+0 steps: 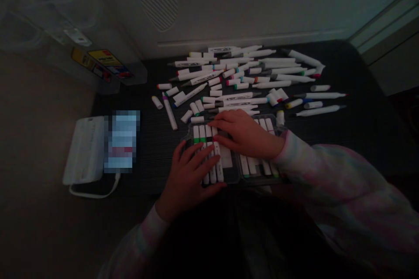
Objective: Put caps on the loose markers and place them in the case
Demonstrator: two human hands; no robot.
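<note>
A clear plastic marker case (234,174) lies at the near edge of a dark table (360,113), with white markers (209,139) lined up inside it. My left hand (190,176) rests on the case's left end, fingers spread across the markers there. My right hand (245,135) lies palm down over the middle of the case, fingers stretched flat and pointing left onto the marker row. Neither hand grips anything that I can see. The light is dim.
Several loose white markers and caps (248,74) are scattered across the table beyond the case. A white pouch with a cord (87,150) lies at the left beside a blurred rectangle. A clear plastic bin (65,30) stands at the far left. A white cabinet front runs behind.
</note>
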